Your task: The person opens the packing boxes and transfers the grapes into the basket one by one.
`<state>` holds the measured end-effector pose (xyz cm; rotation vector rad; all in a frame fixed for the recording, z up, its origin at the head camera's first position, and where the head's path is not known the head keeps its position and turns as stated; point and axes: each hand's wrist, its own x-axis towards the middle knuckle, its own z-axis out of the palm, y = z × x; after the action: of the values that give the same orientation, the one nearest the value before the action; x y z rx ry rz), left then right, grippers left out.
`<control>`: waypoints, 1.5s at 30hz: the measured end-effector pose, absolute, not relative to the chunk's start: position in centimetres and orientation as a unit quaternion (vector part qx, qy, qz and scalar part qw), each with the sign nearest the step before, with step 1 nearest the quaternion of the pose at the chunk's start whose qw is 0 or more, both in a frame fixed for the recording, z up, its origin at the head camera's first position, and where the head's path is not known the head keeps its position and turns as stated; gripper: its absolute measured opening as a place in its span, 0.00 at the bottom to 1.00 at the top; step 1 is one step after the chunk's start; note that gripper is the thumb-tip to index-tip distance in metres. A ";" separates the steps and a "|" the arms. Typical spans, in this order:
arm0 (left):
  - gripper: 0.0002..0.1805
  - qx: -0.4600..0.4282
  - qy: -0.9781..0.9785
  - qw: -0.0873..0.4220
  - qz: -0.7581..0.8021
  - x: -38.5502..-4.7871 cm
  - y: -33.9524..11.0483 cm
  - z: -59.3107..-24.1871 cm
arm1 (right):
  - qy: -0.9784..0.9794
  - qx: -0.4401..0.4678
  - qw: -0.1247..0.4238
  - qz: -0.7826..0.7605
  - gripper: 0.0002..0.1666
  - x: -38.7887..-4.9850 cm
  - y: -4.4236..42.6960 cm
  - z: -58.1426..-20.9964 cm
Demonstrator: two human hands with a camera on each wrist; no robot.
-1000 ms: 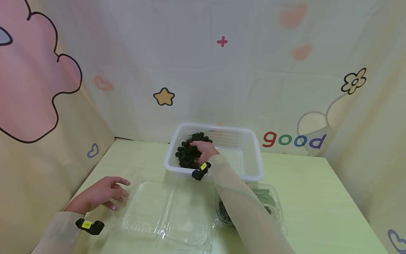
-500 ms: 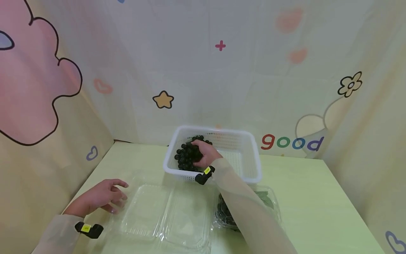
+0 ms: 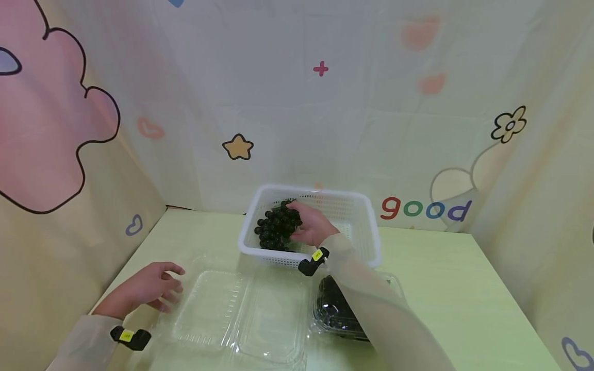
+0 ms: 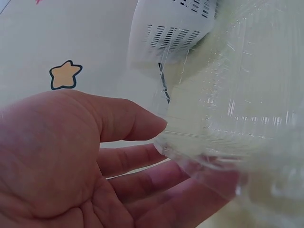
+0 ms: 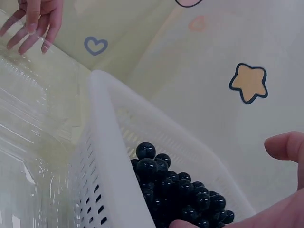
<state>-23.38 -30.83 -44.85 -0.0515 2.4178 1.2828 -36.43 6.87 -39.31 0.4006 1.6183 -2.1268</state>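
In the head view my right hand (image 3: 314, 224) is inside the white basket (image 3: 375, 234), at the right side of a bunch of dark grapes (image 3: 275, 226). The right wrist view shows one digit raised clear of the grapes (image 5: 183, 190), and a fingertip (image 5: 183, 223) at their lower edge. My left hand (image 3: 144, 289) lies with loosely bent, spread fingers at the left edge of a clear, unfolded plastic container (image 3: 271, 319). Seen from the left wrist, its thumb (image 4: 137, 121) is by the container's edge, with fingers behind the clear plastic.
A clear box of dark fruit (image 3: 336, 312) stands in front of the basket, partly hidden by my right forearm. The pale table (image 3: 455, 288) meets a printed curtain (image 3: 278, 93) behind the basket.
My right hand has shifted slightly to the right, uncovering more of the grapes. The forearm now hides the leaf in the clear box. My left hand has hardly moved.
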 end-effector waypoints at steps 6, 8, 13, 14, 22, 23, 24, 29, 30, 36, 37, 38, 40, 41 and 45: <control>0.25 0.008 0.898 0.152 0.413 -23.3 -30.3 -44.1 | 0.590 0.110 0.215 -0.770 0.43 -34.3 8.6 -37.8; 0.26 0.019 0.918 0.123 0.377 -23.2 -29.9 -43.8 | 0.603 0.091 0.214 -0.763 0.37 -33.7 9.3 -37.6; 0.27 0.040 0.960 0.042 0.275 -23.0 -28.8 -43.4 | 0.631 0.069 0.211 -0.743 0.33 -32.1 11.0 -37.5; 0.27 0.043 0.964 0.027 0.261 -22.8 -28.5 -43.2 | 0.635 0.068 0.209 -0.741 0.33 -31.7 11.3 -37.5; 0.28 0.058 0.965 -0.093 0.239 -21.6 -24.6 -43.1 | 0.646 -0.020 0.182 -0.741 0.33 -28.1 13.6 -37.8; 0.27 0.067 0.963 -0.109 0.238 -21.4 -23.9 -43.3 | 0.651 -0.029 0.178 -0.738 0.33 -27.7 13.8 -37.9; 0.26 0.077 0.960 -0.123 0.239 -21.3 -23.2 -43.4 | 0.657 -0.037 0.173 -0.733 0.33 -27.2 14.1 -38.1; 0.23 0.128 0.948 -0.143 0.254 -20.3 -19.2 -43.9 | 0.717 -0.056 0.142 -0.680 0.31 -24.9 14.9 -38.7; 0.23 0.136 0.946 -0.139 0.260 -20.1 -18.3 -43.9 | 0.735 -0.056 0.131 -0.663 0.31 -24.3 15.1 -38.9; 0.22 0.170 0.927 -0.080 0.325 -18.6 -13.6 -43.9 | 0.822 -0.058 0.068 -0.562 0.27 -21.4 15.8 -39.5; 0.22 0.178 0.922 -0.068 0.336 -18.4 -13.0 -44.0 | 0.829 -0.063 0.062 -0.552 0.26 -20.9 16.0 -39.7; 0.22 0.187 0.917 -0.056 0.348 -18.4 -12.4 -44.1 | 0.837 -0.069 0.057 -0.540 0.26 -20.5 16.1 -39.9; 0.21 0.203 0.902 -0.030 0.380 -18.3 -11.3 -44.6 | 0.858 -0.083 0.044 -0.506 0.25 -19.8 16.3 -40.3; 0.20 0.209 0.894 -0.015 0.395 -18.4 -10.8 -44.8 | 0.869 -0.090 0.037 -0.485 0.24 -19.4 16.3 -40.6; 0.18 0.213 0.867 0.041 0.449 -18.6 -8.9 -45.4 | 0.911 -0.136 0.007 -0.388 0.26 -17.9 16.5 -41.3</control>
<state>-18.62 -8.94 -45.44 0.6509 2.6552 1.3755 -17.95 16.54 -41.26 -0.4241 2.8512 -1.2151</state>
